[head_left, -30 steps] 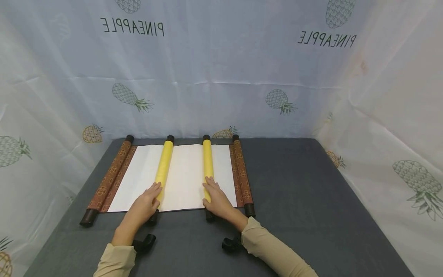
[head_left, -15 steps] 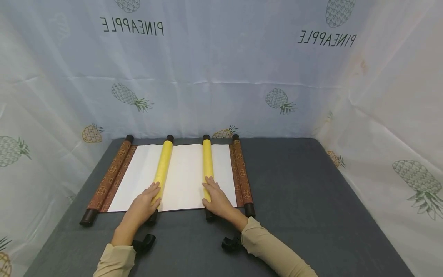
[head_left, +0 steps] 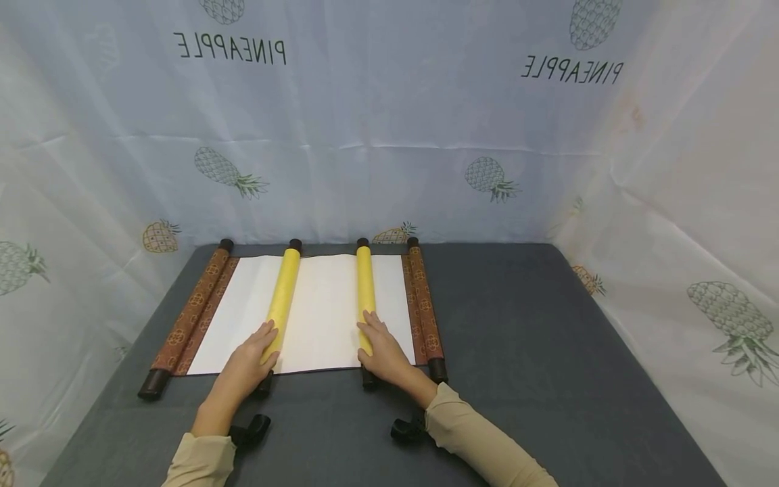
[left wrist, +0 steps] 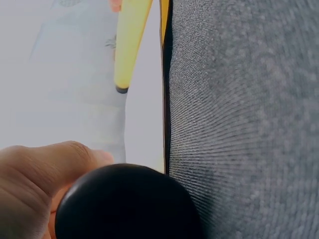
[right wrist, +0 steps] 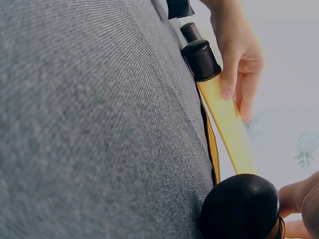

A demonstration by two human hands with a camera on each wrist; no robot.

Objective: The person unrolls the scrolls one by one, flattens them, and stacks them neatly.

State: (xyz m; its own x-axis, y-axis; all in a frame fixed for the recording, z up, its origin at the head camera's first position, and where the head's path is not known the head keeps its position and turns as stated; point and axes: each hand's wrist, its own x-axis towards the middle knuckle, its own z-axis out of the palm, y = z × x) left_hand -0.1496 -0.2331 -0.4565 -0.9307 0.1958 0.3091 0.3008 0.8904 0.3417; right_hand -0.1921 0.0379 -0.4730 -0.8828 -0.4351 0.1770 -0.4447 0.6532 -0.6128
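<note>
Clerk: Head view — what has changed?

Inspector: Since a second ago, the smooth yellow left roll (head_left: 283,287) has edged slightly away from the smooth yellow right roll (head_left: 365,281); a little more of the flat, matte white sheet (head_left: 325,311) shows between them. I judge the left roll is being worked outward while the right is held steady.

Clerk: And the hands?

Inspector: The left hand (head_left: 246,362) and right hand (head_left: 383,348) each grip a yellow roll near its closer end, fingers over the top, thumb on the inner side. A patterned brown left-end roll (head_left: 191,318) and patterned brown right-end roll (head_left: 426,304) flank the sheet on the dark-grey, cloth-covered bench (head_left: 535,379).

Clerk: Left wrist view?

Inspector: A glossy, rounded black end cap (left wrist: 127,204) fills the foreground, the left thumb beside it; the other fingers are mostly hidden. The bench cloth shows a ribbed weave.

Clerk: Right wrist view?

Inspector: The left hand pinches the left roll just past its black cylindrical cap (right wrist: 202,59). A domed black cap (right wrist: 239,206) obscures the right hand's grip here. A thin yellow strip (right wrist: 213,154) follows the sheet's edge — backing or separate layer, I cannot tell.
</note>
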